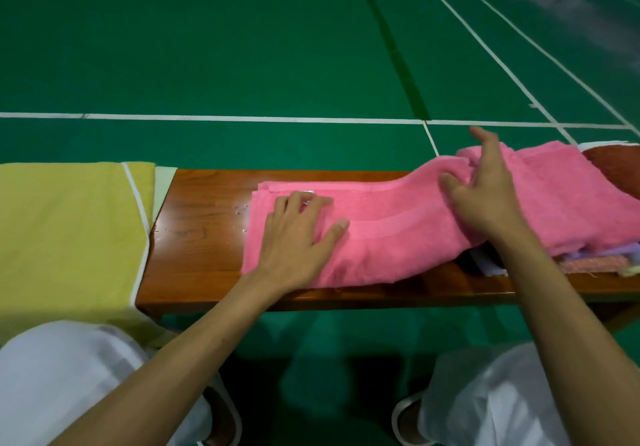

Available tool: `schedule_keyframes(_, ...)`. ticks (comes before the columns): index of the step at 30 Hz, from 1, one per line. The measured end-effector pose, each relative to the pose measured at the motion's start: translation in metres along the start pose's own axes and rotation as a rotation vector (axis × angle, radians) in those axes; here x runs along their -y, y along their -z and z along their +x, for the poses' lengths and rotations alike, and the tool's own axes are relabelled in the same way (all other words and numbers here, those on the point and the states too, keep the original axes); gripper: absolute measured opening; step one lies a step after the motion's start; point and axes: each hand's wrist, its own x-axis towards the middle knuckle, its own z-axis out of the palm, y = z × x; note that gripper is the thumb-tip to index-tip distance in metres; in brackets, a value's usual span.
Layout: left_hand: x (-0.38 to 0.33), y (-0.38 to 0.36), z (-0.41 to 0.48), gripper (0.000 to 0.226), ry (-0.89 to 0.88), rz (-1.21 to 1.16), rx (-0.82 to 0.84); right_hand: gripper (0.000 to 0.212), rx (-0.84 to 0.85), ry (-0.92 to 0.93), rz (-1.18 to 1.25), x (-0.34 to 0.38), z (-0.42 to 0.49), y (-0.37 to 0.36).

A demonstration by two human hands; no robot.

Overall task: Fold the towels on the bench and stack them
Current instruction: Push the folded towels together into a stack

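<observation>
White-clad knees (69, 376) sit nearest, before a glossy brown wooden bench (201, 237). On it lies a pink terry towel (398, 237), already doubled lengthwise, its right end draped over a pile of unfolded lilac and orange towels (581, 262). Left hand (298, 234) presses flat and open on the towel's left end; right hand (485, 192) rests with fingers spread on the raised part, gripping nothing that I can see. Folding looks mid-way: next, the right end probably needs lifting across onto the left. A small white tag (308, 192) by the left fingers is unreadable. A yellow cloth (69, 230) covers the bench's left end.
</observation>
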Motion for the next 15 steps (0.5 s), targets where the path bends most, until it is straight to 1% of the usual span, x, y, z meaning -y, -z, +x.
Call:
schedule_keyframes(1, -0.001, 0.007, 0.004, 0.053, 0.042, -0.153, -0.012, 0.076, -0.016, 0.022, -0.038, 0.004, 0.001, 0.001)
schedule_keyframes(2, -0.002, 0.014, 0.008, 0.041, 0.129, -0.364, 0.002, 0.080, -0.024, 0.045, -0.072, 0.009, 0.000, 0.001)
schedule_keyframes(3, 0.000, 0.022, 0.012, 0.033, 0.242, -0.603, 0.036, 0.083, -0.029, 0.069, -0.099, 0.013, 0.001, -0.001)
schedule_keyframes(4, 0.005, 0.031, 0.015, 0.033, 0.355, -0.810, 0.081, 0.085, -0.033, 0.086, -0.115, 0.016, 0.002, -0.004)
schedule_keyframes(5, 0.011, 0.038, 0.017, 0.038, 0.445, -0.968, 0.137, 0.087, -0.032, 0.089, -0.123, 0.019, 0.003, -0.010)
schedule_keyframes(6, 0.018, 0.045, 0.017, 0.044, 0.507, -1.072, 0.198, 0.088, -0.026, 0.098, -0.127, 0.024, 0.004, -0.017)
schedule_keyframes(8, 0.029, 0.052, 0.013, 0.054, 0.565, -1.160, 0.307, 0.087, -0.004, 0.150, -0.125, 0.036, 0.001, -0.035)
schedule_keyframes(10, 0.034, 0.051, 0.012, 0.060, 0.605, -1.174, 0.331, 0.084, 0.085, 0.192, -0.069, 0.054, -0.007, -0.059)
schedule_keyframes(11, 0.035, 0.049, 0.012, 0.062, 0.619, -1.175, 0.324, 0.086, 0.190, 0.203, -0.025, 0.064, -0.015, -0.072)
schedule_keyframes(13, 0.033, 0.046, 0.014, 0.066, 0.645, -1.192, 0.261, 0.098, 0.446, 0.259, 0.085, 0.075, -0.028, -0.099)
schedule_keyframes(14, 0.033, 0.045, 0.014, 0.067, 0.655, -1.211, 0.225, 0.102, 0.520, 0.285, 0.128, 0.076, -0.033, -0.110)
schedule_keyframes(15, 0.034, 0.043, 0.015, 0.065, 0.659, -1.219, 0.195, 0.101, 0.529, 0.297, 0.158, 0.075, -0.037, -0.118)
